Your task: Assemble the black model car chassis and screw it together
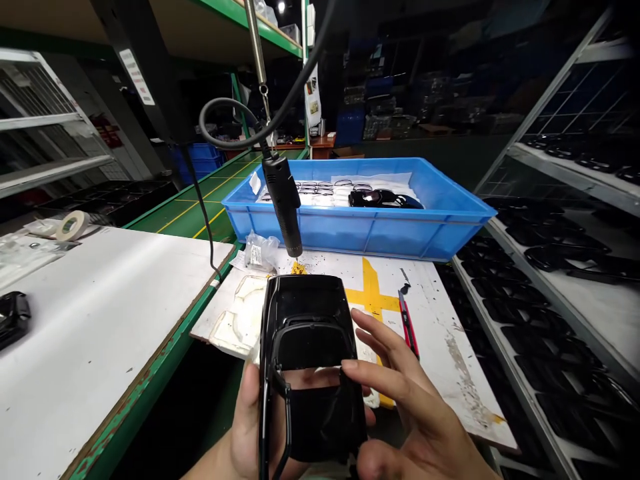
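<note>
- Bare left hand [243, 427], on the near side of the blue bin, grasped the left edge of a glossy black, box-like plastic housing [310, 300], thumb along its side.
- Bare right hand [425, 420], nearer than the bin's right half, had its fingers spread and unclenched, one fingertip touching the housing's upper face; whether it also gripped from below, I could not tell.
- Across the housing, squarely before the bin, curved a thin black rim [313, 327]; I could not tell if it was a separate piece.
- Left of the housing, before the bin's left end, lay an off-white moulded pad [240, 320].
- Before the bin's right half, a red-and-black utility knife [408, 323] lay beside a yellow tape cross [371, 287] on a white, scuffed board [435, 333].
- Well left of the bin, a glossy black part [14, 319] and a pale tape roll [73, 225] sat on a white tabletop [140, 280].
- Close against the bin's front left lay a clear plastic bag [263, 252] with a white label.
- Just before the bin hung a black cylindrical power screwdriver [284, 200], below a metal coil spring [256, 47].
- Inside the blue rectangular plastic bin [340, 230] were thin dark frames [320, 190] on white sheeting and glossy black pieces [375, 198].
- Right of the bin, a grey metal rack [575, 175] carried rows of black parts [540, 310].
</note>
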`<state>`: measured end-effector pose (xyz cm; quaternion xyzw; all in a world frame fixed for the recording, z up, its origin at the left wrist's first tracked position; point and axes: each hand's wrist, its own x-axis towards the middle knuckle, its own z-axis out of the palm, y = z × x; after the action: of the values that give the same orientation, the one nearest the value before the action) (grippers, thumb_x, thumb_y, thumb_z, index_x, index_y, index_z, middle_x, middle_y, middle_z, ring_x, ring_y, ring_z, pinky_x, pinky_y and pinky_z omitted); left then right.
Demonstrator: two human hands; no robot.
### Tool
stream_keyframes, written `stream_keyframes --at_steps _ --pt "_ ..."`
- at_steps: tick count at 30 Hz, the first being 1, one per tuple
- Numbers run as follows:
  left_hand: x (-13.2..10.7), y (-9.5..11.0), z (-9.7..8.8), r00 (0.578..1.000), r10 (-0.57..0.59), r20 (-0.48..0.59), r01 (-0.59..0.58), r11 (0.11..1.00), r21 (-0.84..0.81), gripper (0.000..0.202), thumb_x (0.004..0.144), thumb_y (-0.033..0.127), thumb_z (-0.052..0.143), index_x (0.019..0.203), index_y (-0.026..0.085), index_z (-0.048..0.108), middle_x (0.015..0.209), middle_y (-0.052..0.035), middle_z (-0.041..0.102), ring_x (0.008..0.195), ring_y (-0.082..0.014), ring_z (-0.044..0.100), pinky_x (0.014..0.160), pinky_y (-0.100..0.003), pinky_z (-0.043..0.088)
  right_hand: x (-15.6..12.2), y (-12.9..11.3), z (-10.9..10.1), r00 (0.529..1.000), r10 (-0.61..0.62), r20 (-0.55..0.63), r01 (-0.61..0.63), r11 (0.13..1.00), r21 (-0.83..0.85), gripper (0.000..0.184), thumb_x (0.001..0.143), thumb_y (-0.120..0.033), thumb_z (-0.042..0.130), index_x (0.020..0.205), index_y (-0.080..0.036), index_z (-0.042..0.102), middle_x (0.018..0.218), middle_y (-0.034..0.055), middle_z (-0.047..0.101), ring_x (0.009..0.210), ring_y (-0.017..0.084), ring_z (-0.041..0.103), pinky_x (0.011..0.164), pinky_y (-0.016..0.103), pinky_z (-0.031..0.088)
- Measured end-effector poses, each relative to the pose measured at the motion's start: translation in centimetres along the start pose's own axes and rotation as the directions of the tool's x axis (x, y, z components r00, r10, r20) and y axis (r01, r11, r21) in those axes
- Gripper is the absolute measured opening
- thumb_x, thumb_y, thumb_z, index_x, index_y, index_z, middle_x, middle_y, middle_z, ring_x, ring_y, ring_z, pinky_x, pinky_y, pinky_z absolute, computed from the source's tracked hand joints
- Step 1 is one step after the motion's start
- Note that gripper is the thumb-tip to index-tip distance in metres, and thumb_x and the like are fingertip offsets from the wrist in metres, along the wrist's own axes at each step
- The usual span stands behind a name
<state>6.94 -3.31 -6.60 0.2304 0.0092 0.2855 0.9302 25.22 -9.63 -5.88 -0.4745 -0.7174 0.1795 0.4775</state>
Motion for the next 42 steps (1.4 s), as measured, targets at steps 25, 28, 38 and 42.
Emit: stream_keyframes --at_steps 25,28,38,42 --pt "-0.9 -0.8 -0.8 1.000 -0.006 -0.005 0.006 1.000 -0.004 0.069 0.087 0.069 0.047 0.131 0.018 0.064 0.128 -0.0152 0.064 0.122 -0.0410 0.056 0.106 -0.055 0.042 -0.4 0.5 1.4 0.971 -0.194 -0.139 0.192 0.981 -0.029 0.056 0.084 -0.031 0.072 0.130 -0.008 0.052 0.153 0.0236 0.033 0.135 0.034 0.046 0.108 0.042 0.048" --pt "-1.0 -1.0 -0.7 0.999 0.002 -0.043 -0.003 1.000 -0.001 0.071 0.087 0.069 0.046 0.135 0.019 0.060 0.131 -0.0151 0.062 0.121 -0.0404 0.057 0.107 -0.055 0.042 -0.5 0.7 1.6 0.970 -0.186 -0.158 0.188 0.982 -0.001 0.057 0.079 -0.028 0.072 0.130 -0.010 0.053 0.153 0.0243 0.033 0.131 0.034 0.051 0.103 0.044 0.051" --pt "-0.8 -1.3 0.0 0.986 -0.032 -0.161 0.019 0.997 -0.081 0.065 0.084 0.066 0.056 0.127 0.019 0.068 0.120 -0.0121 0.071 0.107 -0.0348 0.067 0.103 -0.048 0.049 -0.6 1.4 1.7 0.968 -0.177 -0.178 0.183 0.983 0.017 0.062 0.076 -0.026 0.073 0.132 -0.012 0.053 0.151 0.0234 0.038 0.132 0.034 0.050 0.100 0.044 0.054" --pt "-1.2 -1.8 0.2 0.980 -0.060 -0.188 0.050 0.997 -0.060 0.066 0.083 0.067 0.056 0.127 0.018 0.067 0.120 -0.0122 0.071 0.106 -0.0350 0.067 0.101 -0.047 0.049 -1.4 1.9 2.2 0.972 -0.160 -0.172 0.166 0.986 0.024 0.066 0.072 -0.027 0.075 0.132 -0.012 0.053 0.152 0.0232 0.036 0.129 0.034 0.052 0.099 0.044 0.054"
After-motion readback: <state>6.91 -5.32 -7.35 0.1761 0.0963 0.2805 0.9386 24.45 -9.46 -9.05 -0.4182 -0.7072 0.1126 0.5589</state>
